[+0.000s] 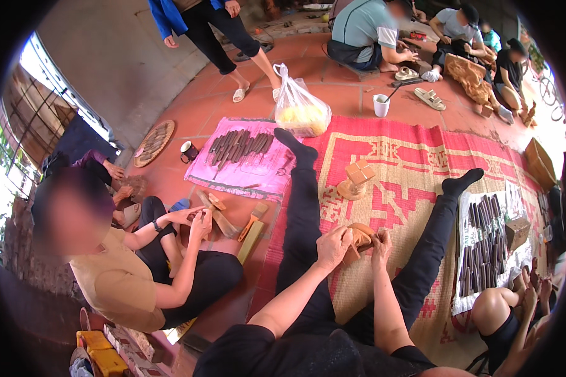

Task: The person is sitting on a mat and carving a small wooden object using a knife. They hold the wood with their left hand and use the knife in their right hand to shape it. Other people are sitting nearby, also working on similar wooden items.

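Between my outstretched legs, both hands work on a brown wooden piece [361, 234] with a curved top. My left hand [333, 249] is closed around its left side. At its right edge my right hand [382, 246] is closed too, fingers bent against the piece. What the fingertips press on is too small to make out. Just beyond, on the mat, stands a light wooden carving [360, 172] with a squarish top and a rounded base [351, 190].
A red and straw patterned mat [415, 151] lies beneath me. Dark sticks cover a pink cloth [210, 173] and a white cloth [516, 251]. A plastic bag [302, 110], a white cup [381, 105] and a brush [253, 222] lie around. Co-workers sit left, right and beyond; one person stands.
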Tool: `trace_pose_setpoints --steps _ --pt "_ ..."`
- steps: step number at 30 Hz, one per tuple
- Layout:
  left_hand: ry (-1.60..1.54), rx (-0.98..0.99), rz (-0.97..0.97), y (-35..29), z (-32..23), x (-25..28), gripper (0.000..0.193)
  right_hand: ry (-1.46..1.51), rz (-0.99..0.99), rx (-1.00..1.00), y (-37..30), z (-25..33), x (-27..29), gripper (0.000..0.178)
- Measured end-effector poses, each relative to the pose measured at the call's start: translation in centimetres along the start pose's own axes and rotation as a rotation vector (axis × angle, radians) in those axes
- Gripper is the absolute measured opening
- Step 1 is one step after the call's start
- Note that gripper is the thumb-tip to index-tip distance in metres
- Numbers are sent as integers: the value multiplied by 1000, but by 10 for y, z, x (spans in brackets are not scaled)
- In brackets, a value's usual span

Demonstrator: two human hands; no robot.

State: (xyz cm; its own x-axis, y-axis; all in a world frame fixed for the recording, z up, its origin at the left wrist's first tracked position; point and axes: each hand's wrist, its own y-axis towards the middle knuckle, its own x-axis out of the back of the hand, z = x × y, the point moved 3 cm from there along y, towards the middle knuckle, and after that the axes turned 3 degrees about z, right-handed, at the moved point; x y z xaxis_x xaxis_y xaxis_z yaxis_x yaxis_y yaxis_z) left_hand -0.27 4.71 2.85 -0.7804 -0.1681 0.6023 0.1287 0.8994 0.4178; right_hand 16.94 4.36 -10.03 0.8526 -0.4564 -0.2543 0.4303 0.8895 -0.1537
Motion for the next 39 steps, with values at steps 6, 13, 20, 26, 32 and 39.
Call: trace_pose_setpoints --steps 6,13,20,26,32,39 --pt "19 -51 0 -3 -2 -2 26 21 -192 -1 29 -16 26 23" --pt "4 -17 -3 2 3 -1 27 -13 45 46 9 4 -3 19" --pt "65 -72 21 -7 -9 -6 25 -194 -118 -75 26 5 -4 19" --pt "14 -27 -10 1 0 -3 26 -75 -21 40 23 -15 9 16" --pt "-23 -43 -12 3 -7 -8 24 -275 -65 278 34 -25 13 15" --pt "-6 27 0 -7 -1 3 27 158 -98 -18 26 -16 26 22"
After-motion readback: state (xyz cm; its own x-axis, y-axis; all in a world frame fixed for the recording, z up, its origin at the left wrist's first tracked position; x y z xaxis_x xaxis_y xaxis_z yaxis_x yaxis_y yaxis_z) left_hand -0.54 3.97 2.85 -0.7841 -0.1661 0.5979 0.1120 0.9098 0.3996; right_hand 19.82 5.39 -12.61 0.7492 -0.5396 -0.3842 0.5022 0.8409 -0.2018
